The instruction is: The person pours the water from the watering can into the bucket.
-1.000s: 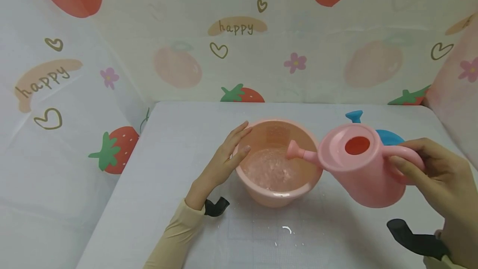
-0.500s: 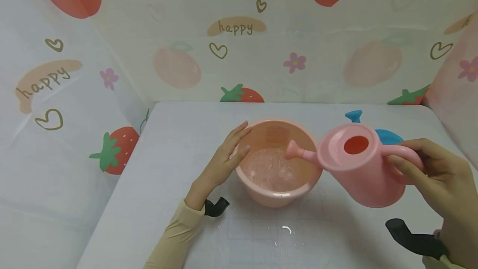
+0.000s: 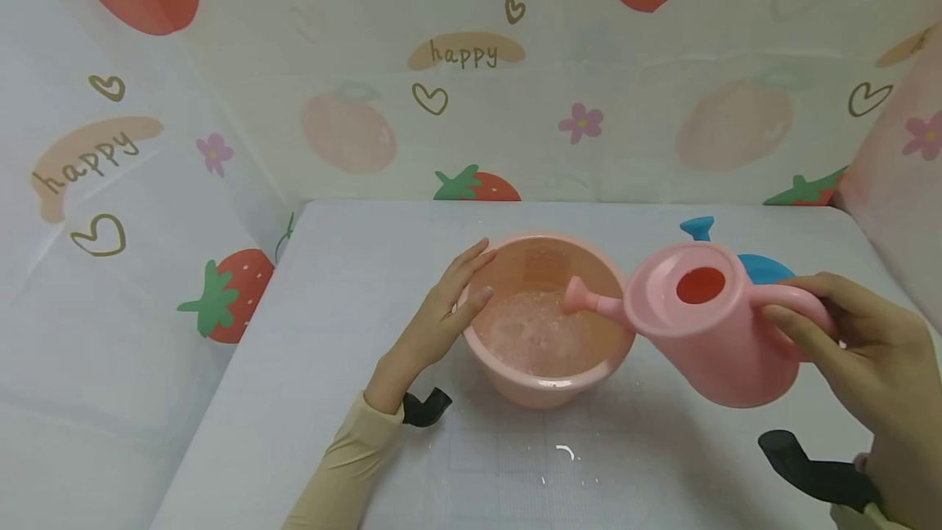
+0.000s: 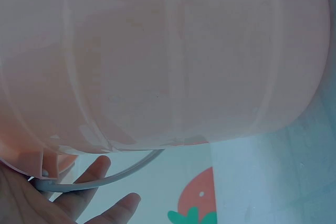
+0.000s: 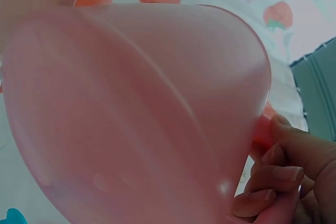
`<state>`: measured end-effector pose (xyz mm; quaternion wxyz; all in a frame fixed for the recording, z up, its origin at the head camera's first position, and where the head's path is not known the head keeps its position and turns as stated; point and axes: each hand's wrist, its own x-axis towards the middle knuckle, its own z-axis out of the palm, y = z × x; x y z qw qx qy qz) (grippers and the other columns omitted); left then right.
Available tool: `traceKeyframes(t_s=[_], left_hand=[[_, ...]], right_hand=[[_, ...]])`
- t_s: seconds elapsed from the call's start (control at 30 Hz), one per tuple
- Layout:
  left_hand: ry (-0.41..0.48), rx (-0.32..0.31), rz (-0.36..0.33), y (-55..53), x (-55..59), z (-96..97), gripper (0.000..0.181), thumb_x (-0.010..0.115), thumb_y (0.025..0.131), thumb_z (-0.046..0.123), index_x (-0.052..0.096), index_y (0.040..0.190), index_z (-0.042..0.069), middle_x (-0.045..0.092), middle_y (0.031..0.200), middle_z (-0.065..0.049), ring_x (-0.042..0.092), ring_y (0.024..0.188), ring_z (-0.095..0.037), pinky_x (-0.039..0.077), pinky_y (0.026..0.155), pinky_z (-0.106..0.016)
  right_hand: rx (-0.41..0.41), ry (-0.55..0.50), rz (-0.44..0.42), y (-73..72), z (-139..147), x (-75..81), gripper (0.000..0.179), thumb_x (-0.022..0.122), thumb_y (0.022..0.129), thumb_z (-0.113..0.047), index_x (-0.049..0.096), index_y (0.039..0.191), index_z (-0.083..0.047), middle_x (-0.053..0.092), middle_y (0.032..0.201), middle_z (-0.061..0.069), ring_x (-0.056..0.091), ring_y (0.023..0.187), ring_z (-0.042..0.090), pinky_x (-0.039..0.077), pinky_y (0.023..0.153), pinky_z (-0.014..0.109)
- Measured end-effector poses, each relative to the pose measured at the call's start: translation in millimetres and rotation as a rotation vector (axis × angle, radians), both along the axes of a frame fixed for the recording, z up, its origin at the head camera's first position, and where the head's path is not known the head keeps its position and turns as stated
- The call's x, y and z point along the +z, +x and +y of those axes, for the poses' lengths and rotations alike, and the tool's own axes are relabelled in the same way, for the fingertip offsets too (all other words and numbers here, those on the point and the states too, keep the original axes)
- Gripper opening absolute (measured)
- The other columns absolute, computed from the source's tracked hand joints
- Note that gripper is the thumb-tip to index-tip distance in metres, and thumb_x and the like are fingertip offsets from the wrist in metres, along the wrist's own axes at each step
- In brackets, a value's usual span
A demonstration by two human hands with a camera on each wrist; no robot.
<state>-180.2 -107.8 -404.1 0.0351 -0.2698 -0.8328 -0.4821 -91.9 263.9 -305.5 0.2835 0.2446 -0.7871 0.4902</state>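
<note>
A pink watering can point(image 3: 721, 342) tilts leftward, its spout head point(image 3: 580, 296) above the inside of a peach-pink bucket point(image 3: 548, 391). My right hand point(image 3: 868, 350) grips the can's handle point(image 3: 795, 301), with fingers curled round it in the right wrist view. Water point(image 3: 533, 334) lies rippled and bubbly in the bucket. On the bucket's left rim rests my left hand point(image 3: 441, 305), its fingers fairly straight and spread. The left wrist view has the bucket's side large, with a grey bail handle point(image 4: 115, 176) beside my fingers.
Behind the pink can stands a blue thing point(image 3: 765, 270) with a flared blue spout head point(image 3: 697, 227), mostly hidden. Small water drops point(image 3: 565, 452) dot the white tabletop point(image 3: 353, 268). A printed cloth point(image 3: 471, 129) hangs along the back and sides.
The water's ripples and bubbles in the bucket have shifted. Both hands, the watering can and the bucket hold nearly the same places.
</note>
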Motion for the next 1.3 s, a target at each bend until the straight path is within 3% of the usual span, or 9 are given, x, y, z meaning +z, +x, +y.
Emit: traceKeyframes(t_s=[0.2, 0.4, 0.6, 0.97, 1.3], left_hand=[[-0.001, 0.0, 0.002, 0.4, 0.1, -0.2, 0.055, 0.038, 0.095, 0.051, 0.034, 0.143, 0.024, 0.019, 0.152, 0.015, 0.017, 0.14, -0.007, 0.024, 0.11, -0.049], [-0.001, 0.001, 0.005, 0.1, 0.1, -0.2, 0.056, 0.038, 0.095, 0.051, 0.035, 0.143, 0.023, 0.019, 0.152, 0.015, 0.017, 0.14, -0.007, 0.024, 0.11, -0.048], [0.001, 0.006, 0.001, 0.8, 1.0, -0.1, 0.056, 0.038, 0.095, 0.051, 0.036, 0.143, 0.023, 0.019, 0.152, 0.016, 0.017, 0.14, -0.007, 0.024, 0.11, -0.048], [0.006, 0.0, 0.009, 1.5, 1.6, -0.2, 0.054, 0.039, 0.096, 0.049, 0.035, 0.143, 0.023, 0.02, 0.152, 0.012, 0.017, 0.14, -0.009, 0.023, 0.11, -0.049], [0.01, 0.002, 0.017, 3.0, 2.5, 0.0, 0.054, 0.04, 0.096, 0.047, 0.036, 0.143, 0.022, 0.022, 0.153, 0.003, 0.018, 0.14, -0.01, 0.023, 0.11, -0.05]], right_hand=[[-0.008, 0.01, 0.013, 0.2, -1.5, 0.6, 0.017, 0.065, 0.079, 0.009, 0.061, 0.093, 0.018, 0.064, 0.086, -0.005, 0.057, 0.068, 0.003, 0.047, 0.069, 0.007], [0.114, -0.083, 0.038, -1.9, -3.5, 0.8, 0.021, 0.065, 0.08, 0.009, 0.058, 0.094, 0.023, 0.066, 0.089, 0.003, 0.059, 0.074, 0.007, 0.048, 0.074, 0.01], [0.073, -0.026, 0.062, -1.2, -4.8, 2.6, 0.022, 0.065, 0.081, 0.006, 0.059, 0.094, 0.023, 0.065, 0.09, 0.001, 0.059, 0.074, 0.006, 0.048, 0.075, 0.009], [0.126, -0.064, 0.072, -0.8, -7.2, 4.4, 0.024, 0.066, 0.081, 0.005, 0.058, 0.093, 0.024, 0.065, 0.09, 0.003, 0.058, 0.076, 0.007, 0.048, 0.076, 0.01], [0.105, -0.062, 0.064, 1.0, -7.7, 6.0, 0.022, 0.066, 0.081, 0.005, 0.058, 0.092, 0.023, 0.065, 0.088, 0.001, 0.058, 0.075, 0.007, 0.048, 0.075, 0.009]])
